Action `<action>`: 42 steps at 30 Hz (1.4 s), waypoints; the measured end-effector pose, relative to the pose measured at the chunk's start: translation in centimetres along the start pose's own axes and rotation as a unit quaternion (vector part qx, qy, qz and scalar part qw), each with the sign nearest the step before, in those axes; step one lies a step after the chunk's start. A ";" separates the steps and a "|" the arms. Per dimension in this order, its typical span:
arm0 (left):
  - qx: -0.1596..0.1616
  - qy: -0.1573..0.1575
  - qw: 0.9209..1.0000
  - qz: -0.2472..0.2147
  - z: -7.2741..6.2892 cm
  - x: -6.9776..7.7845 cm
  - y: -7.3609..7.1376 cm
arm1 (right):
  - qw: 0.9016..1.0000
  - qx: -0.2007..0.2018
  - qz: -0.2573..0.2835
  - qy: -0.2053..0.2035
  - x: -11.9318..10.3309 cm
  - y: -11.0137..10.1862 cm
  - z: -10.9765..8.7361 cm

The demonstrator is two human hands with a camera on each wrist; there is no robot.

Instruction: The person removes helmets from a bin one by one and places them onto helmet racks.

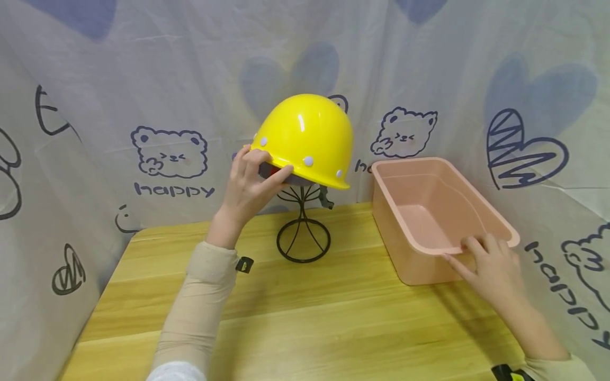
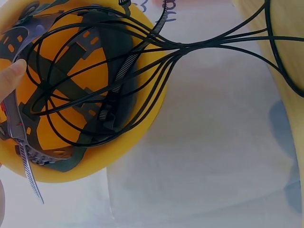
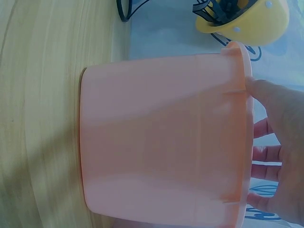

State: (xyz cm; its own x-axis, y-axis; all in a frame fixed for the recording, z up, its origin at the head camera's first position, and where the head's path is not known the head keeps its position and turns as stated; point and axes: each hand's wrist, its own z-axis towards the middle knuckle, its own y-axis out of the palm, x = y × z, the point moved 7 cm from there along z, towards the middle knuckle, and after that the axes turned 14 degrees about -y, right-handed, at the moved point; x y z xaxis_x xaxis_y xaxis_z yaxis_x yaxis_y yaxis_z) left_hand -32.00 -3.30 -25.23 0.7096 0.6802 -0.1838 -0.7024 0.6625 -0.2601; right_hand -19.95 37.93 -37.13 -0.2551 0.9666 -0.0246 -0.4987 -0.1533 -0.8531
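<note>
A yellow safety helmet (image 1: 310, 135) sits tilted over the top of a black wire stand (image 1: 302, 205). My left hand (image 1: 248, 177) grips the helmet's lower edge on its left side, thumb toward the front. From below, the left wrist view shows the dark suspension straps (image 2: 61, 78) inside the shell, with the stand's looped wires (image 2: 187, 46) reaching up into it. To the right stands a pink plastic bin (image 1: 421, 269), open side up. My right hand (image 1: 498, 272) holds its near rim, the thumb outside and the fingers hooked over the edge.
Everything stands on a wood-grain table (image 1: 305, 328). A pale curtain (image 1: 181, 69) with bear and heart drawings hangs close behind and along both sides. The bin's far end is near the back curtain.
</note>
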 end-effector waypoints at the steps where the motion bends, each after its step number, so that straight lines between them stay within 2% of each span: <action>1: -0.002 -0.002 1.000 -0.002 -0.1 0.0 0.0 | 1.000 -0.002 0.000 0.000 0.0 0.0 0.0; 14: -0.003 -0.024 1.000 -0.003 -2.6 0.0 0.3 | 1.000 -0.003 -0.005 0.000 0.0 0.0 0.1; 19: -0.009 -0.035 0.999 0.001 -3.5 -0.1 0.5 | 1.000 0.012 -0.005 -0.011 -0.2 -0.2 0.2; 24: -0.009 -0.044 0.999 0.009 -4.1 0.0 0.8 | 1.000 0.018 -0.002 -0.010 -0.2 -0.2 0.1; 30: -0.012 -0.047 0.999 0.013 -4.6 0.5 1.2 | 1.000 0.006 -0.002 0.000 0.1 -0.1 -0.1; 35: -0.026 -0.038 0.999 0.018 -5.1 1.1 1.1 | 1.000 0.002 -0.005 0.002 0.1 0.0 -0.1; 42: -0.020 -0.014 1.000 0.019 -5.9 2.0 0.8 | 1.000 0.012 -0.008 0.000 -0.1 -0.2 -0.2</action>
State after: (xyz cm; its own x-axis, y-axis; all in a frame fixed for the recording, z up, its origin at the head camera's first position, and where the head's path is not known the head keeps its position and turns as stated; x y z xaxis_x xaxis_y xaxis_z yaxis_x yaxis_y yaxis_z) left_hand -30.80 -3.31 -31.41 0.6796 0.7142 -0.1674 -0.7261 0.6225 -0.2918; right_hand -19.65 37.86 -37.09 -0.2467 0.9690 -0.0100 -0.5221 -0.1416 -0.8411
